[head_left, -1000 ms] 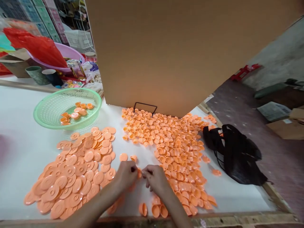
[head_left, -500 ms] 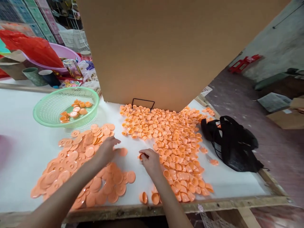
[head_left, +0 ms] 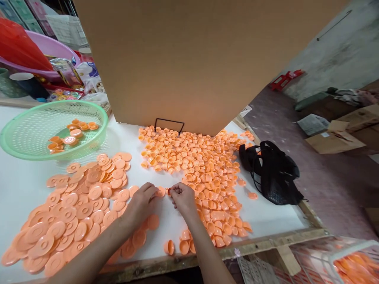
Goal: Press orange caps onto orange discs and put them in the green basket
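My left hand [head_left: 145, 196] pinches a small orange toy saucer [head_left: 160, 192] by its edge over the white tabletop. Just right of it, my right hand [head_left: 182, 199] grips a small orange toy cup [head_left: 169, 191], largely covered by the fingers. Cup and saucer are very close; whether they touch I cannot tell. Loose saucers [head_left: 69, 215] lie heaped around my left forearm. A wide spread of matching cups [head_left: 213, 185] lies beside and beyond my right hand. Inside the green basket [head_left: 102, 134] at left are several orange pieces [head_left: 71, 140].
A tall cardboard box [head_left: 201, 71] stands at the back of the table, with a black wire stand [head_left: 169, 120] at its foot. On the right edge rests a black bag [head_left: 275, 177]. A crate of orange parts [head_left: 355, 264] sits low at right.
My hands have come together, bringing the saucer and the cup close to each other. The saucer has been lifted from the table by my left hand. The view has turned slightly right.
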`<state>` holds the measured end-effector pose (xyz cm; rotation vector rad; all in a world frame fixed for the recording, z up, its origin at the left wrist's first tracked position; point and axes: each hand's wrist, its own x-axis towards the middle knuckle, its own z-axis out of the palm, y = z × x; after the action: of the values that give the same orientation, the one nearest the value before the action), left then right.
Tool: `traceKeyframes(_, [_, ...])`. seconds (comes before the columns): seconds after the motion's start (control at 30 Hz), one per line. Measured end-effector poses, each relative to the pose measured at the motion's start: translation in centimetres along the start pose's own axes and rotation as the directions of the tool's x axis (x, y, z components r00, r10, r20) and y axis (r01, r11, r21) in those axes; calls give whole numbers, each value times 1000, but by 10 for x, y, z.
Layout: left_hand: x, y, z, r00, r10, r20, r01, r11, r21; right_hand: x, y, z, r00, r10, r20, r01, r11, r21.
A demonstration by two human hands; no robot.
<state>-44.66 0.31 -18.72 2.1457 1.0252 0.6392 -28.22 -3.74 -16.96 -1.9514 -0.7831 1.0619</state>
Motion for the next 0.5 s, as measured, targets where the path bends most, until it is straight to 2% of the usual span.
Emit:
traceKeyframes(0.1, [8, -1, -2, 994, -107, 10, 107, 994, 24, 5, -1, 8, 999, -20, 27, 21, 999, -35])
traceKeyframes(0.3, [10, 2, 0, 985, -169, 39, 172, 982, -73, 10, 6, 25, 976, -216, 30, 218, 962, -163])
traceKeyframes(0.4, [11, 0, -6, 987, -150, 49, 155, 982, -108, 11, 4, 26, 973, -229, 31, 230, 955, -189])
traceKeyframes(0.5, [23, 0, -15, 959, -272, 79, 282, 945, -168, 11, -3, 24, 971, -229, 65, 238, 947, -215])
